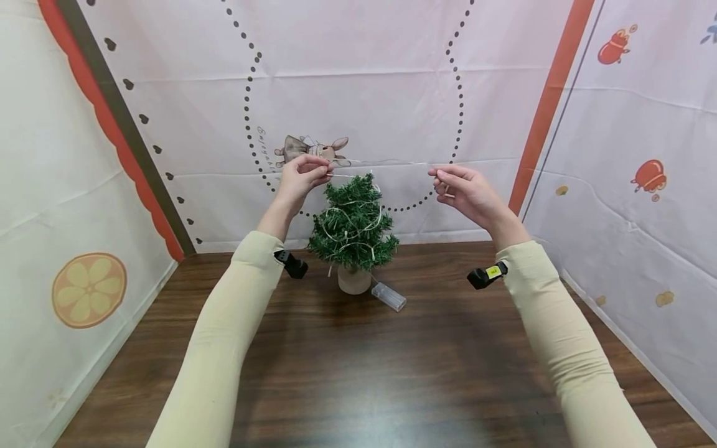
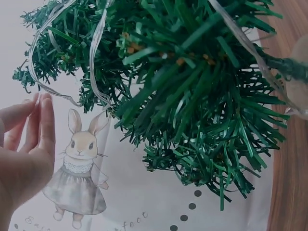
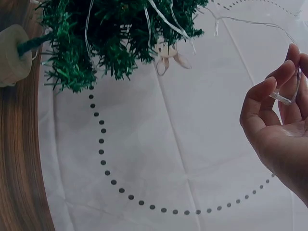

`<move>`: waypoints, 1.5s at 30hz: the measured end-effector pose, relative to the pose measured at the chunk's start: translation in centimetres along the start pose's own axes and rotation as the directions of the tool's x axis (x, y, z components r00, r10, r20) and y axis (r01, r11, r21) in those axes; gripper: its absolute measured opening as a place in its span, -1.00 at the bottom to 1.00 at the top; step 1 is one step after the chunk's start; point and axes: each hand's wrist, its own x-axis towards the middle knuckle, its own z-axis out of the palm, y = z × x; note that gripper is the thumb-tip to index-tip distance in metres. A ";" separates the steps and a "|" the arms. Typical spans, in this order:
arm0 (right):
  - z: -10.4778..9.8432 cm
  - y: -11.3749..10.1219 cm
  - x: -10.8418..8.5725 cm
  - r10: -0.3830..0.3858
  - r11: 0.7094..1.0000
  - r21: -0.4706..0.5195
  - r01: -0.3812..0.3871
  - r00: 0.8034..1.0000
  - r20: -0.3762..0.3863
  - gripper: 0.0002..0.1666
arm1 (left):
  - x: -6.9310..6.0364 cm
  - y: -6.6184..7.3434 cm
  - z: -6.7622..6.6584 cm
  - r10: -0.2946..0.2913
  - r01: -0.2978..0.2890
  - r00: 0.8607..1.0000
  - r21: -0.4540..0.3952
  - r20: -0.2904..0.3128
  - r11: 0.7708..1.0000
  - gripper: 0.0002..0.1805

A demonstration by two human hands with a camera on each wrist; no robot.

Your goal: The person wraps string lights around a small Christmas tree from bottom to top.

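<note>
A small green artificial Christmas tree (image 1: pixel 355 230) stands upright on a round wooden base (image 1: pixel 354 281). A clear wire string of lights (image 3: pixel 260 23) winds round its branches and stretches in the air from the treetop toward the right. My left hand (image 1: pixel 304 180), left of the treetop, pinches the string between thumb and fingertips. Out to the right of the tree, my right hand (image 1: pixel 462 190) pinches the string's far part; a small clear bulb (image 3: pixel 281 97) hangs by its fingers in the right wrist view. A clear battery box (image 1: pixel 389 297) lies at the foot of the tree.
The dark wooden table (image 1: pixel 358 373) runs up to a white printed cloth (image 1: pixel 358 99) behind the tree. Similar cloth sides rise at left and right. A printed rabbit (image 2: pixel 79 168) shows on the back cloth.
</note>
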 end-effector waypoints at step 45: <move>0.3 2.7 -1.1 -0.018 0.993 -0.109 0.050 0.961 0.275 -0.79 | -3.6 -2.1 -5.6 0.061 -0.132 0.906 0.142 0.419 0.981 -0.81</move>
